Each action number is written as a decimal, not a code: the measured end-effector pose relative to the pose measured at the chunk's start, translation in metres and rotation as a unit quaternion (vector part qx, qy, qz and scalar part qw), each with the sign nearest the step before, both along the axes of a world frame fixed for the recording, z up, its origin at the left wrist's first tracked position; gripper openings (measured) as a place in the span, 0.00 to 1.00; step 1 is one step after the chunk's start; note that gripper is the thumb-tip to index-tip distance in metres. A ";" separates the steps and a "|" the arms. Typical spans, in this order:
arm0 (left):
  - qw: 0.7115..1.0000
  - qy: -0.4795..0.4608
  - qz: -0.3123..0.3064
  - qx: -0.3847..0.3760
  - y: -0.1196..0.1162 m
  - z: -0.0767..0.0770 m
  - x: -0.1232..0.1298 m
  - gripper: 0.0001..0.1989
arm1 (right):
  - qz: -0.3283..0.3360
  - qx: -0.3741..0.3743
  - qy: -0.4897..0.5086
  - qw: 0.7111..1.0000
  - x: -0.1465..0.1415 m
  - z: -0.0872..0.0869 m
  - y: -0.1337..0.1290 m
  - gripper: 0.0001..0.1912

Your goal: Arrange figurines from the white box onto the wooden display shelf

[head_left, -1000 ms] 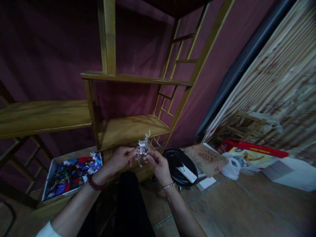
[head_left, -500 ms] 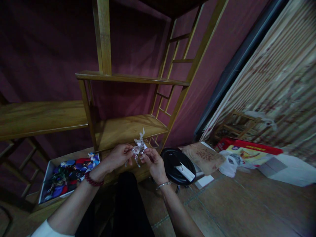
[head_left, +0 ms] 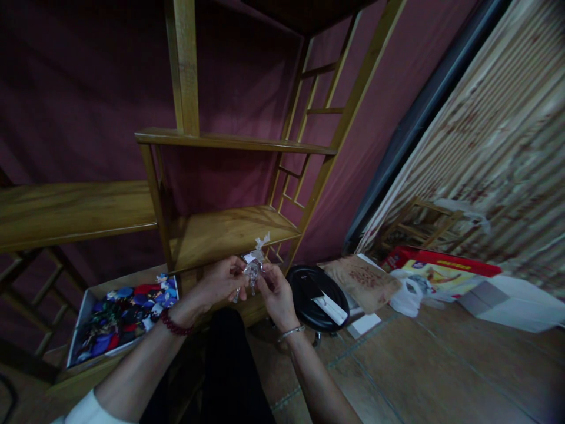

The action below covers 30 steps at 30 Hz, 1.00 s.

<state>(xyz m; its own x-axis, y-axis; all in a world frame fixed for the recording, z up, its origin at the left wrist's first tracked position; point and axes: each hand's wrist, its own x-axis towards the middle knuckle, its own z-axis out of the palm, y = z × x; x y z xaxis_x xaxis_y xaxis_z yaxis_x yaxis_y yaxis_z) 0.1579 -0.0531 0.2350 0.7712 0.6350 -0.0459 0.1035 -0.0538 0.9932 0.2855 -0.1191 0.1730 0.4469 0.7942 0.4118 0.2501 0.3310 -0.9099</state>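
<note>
Between my two hands is a small clear figurine (head_left: 253, 271), glass-like, with thin legs and a branching top that looks like an animal's head. My left hand (head_left: 219, 284) pinches it from the left, a red bead bracelet on that wrist. The fingertips of my right hand (head_left: 278, 293) grip its right side; a silver bracelet circles this wrist. The figurine is held up in front of a wooden shelf board (head_left: 233, 227), tilted to the right. Part of its body is hidden by my fingers.
A white box (head_left: 76, 341) of small colourful items stands at lower left. The wooden shelf unit (head_left: 238, 141) fills the middle. Right of my hands is a black round stool (head_left: 300, 303) bearing a phone-like dark item and white strip. Bags, a red box (head_left: 481, 268) and white box lie on the floor.
The figurine has turned in my fingers, its top now leaning further right. My left hand has shifted slightly to the right; the right hand has barely moved.
</note>
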 end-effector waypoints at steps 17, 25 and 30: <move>0.995 -0.061 0.072 -0.038 -0.008 0.002 0.017 0.09 | -0.110 0.013 -0.117 0.987 -0.001 0.011 -0.011 0.16; 0.991 -0.075 0.100 -0.051 -0.017 0.012 0.018 0.08 | -0.056 0.056 -0.004 0.997 -0.012 0.016 -0.013 0.10; 0.990 -0.084 0.110 -0.039 -0.019 0.016 0.018 0.07 | -0.024 0.034 -0.027 0.999 -0.012 0.017 -0.013 0.11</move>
